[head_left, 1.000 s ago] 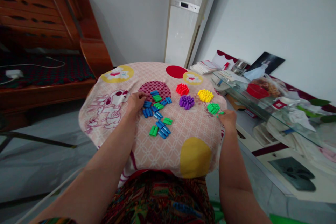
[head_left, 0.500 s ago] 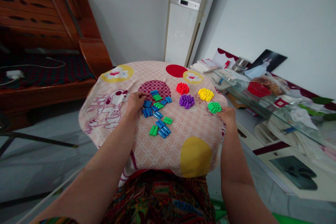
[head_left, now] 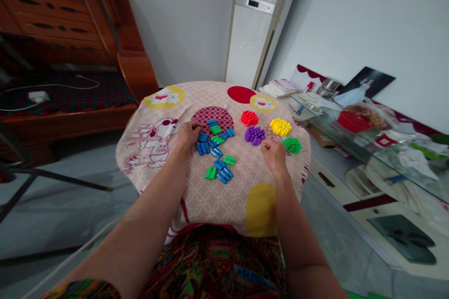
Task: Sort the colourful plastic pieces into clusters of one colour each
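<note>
My left hand (head_left: 189, 134) rests at the left edge of a spread of small blue pieces (head_left: 202, 148) and green pieces (head_left: 210, 173), its fingers bent together close to the blue ones. My right hand (head_left: 275, 154) is closed in a pinch just below the purple cluster (head_left: 255, 135); whatever lies between its fingertips is too small to make out. To its right sits a green cluster (head_left: 292, 145) of small upright pegs. Behind are a red cluster (head_left: 249, 117) and a yellow cluster (head_left: 280, 126) of similar pegs.
A patterned cloth (head_left: 203, 198) covers the round table. On the right, a glass-topped cabinet (head_left: 354, 142) carries papers (head_left: 279, 88), a red bowl (head_left: 353, 121) and bags. A wooden bench (head_left: 136, 72) stands at the left, a white floor-standing air conditioner (head_left: 249, 39) behind.
My right hand has moved left from beside the green cluster to just below the purple one. My left hand stays by the blue pieces. The whole view has shifted slightly.
</note>
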`<state>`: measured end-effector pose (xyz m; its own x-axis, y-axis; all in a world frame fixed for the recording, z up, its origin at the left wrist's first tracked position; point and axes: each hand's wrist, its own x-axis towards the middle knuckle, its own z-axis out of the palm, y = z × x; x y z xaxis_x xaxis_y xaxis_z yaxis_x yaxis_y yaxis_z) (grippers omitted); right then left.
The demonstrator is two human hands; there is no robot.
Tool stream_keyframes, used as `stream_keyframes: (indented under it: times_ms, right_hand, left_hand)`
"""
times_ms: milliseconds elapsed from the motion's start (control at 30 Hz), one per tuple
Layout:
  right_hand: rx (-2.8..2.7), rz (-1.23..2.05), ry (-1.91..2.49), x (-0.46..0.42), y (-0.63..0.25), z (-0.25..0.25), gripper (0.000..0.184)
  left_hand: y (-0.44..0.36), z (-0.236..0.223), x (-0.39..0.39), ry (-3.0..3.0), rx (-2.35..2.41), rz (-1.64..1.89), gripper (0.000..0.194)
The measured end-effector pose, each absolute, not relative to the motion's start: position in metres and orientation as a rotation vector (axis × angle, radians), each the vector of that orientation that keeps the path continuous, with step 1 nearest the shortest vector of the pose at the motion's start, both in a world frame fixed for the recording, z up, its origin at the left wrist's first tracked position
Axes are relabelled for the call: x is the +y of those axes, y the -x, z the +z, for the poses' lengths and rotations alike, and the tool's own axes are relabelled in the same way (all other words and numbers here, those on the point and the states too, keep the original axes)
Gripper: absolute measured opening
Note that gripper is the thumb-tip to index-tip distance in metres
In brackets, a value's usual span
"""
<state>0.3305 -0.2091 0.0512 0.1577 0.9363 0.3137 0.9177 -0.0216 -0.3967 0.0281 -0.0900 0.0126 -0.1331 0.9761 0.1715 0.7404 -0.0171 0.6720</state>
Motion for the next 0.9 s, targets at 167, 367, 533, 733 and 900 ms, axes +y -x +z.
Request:
stream_keyframes:
  times_ms: [167,367,533,733,900]
  right_hand:
    - [-2.101,0.15,1.73,-0.198,-0.264,0.05,0.029]
    - [-2.246,0.132,1.728,-0.175,-0.213,0.046,0.036]
    - [-2.278,0.122,1.764,-0.166,-0.205,0.039,0.025]
    - [-2.045,0.102,1.775,-0.179,-0.235,0.042,0.029]
    - [-1.718,0.025,1.864,-0.198,-0.29,0.046,0.029]
  left_hand:
    - [-0.028,0.012,-0.092,-1.802,1.941,0.906,0.036]
    - [-0.026,0.008,-0.089,-1.828,1.929,0.909,0.035]
    - [-0.026,0.009,-0.088,-1.813,1.93,0.903,0.034]
    - [-0.026,0.008,-0.087,-1.84,1.93,0.905,0.034]
    - [-0.026,0.008,-0.088,-1.837,1.921,0.904,0.035]
